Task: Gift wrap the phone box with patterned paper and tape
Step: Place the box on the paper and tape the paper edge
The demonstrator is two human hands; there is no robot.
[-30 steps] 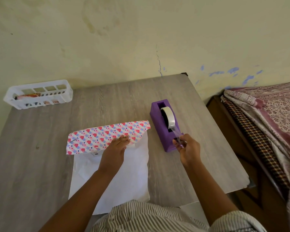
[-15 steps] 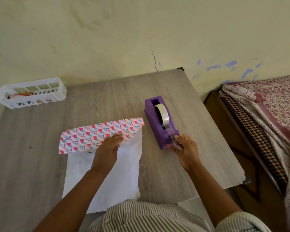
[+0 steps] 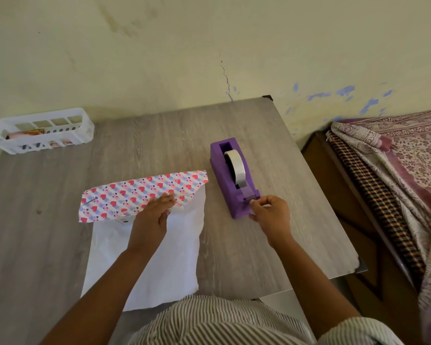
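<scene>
Early stage: one flap of patterned paper (image 3: 144, 192) folded over the box on the desk (image 3: 271, 232), left hand (image 3: 154, 215) pressing it flat. Right hand (image 3: 271, 215) pinches tape at the dispenser (image 3: 234, 180). Nothing taped yet; remaining folds and ends pending.

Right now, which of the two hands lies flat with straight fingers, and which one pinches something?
The left hand lies flat, pressing the heart-patterned paper down. The right hand pinches at the cutter end of the purple tape dispenser.

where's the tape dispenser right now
The purple tape dispenser stands right of centre on the table, beside the folded heart-patterned paper, its cutter end at the right hand.
</scene>
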